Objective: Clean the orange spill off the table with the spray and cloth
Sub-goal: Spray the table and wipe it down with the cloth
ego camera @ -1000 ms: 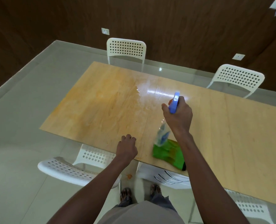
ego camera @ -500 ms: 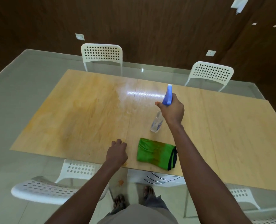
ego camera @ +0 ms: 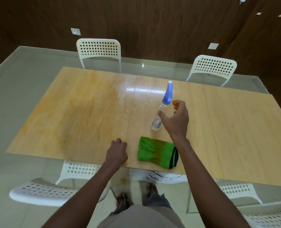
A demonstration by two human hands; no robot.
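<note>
Wooden table (ego camera: 235, 129), orange-smeared | spray bottle (ego camera: 162, 111) upright | green cloth (ego camera: 156, 152) near edge | your right hand (ego camera: 176, 119) loosened beside bottle | your left hand (ego camera: 117, 152) fisted, empty.

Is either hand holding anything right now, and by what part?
Nothing is held. The right hand is open beside the spray bottle standing on the table; the left hand rests curled, empty.

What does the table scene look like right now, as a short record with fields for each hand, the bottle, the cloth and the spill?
right hand: open beside the spray bottle, not gripping it
left hand: fingers curled, resting on the table edge
spray bottle: upright on the table
cloth: green, orange-stained, folded near the front edge
orange spill: smeared over the table's left half
</note>
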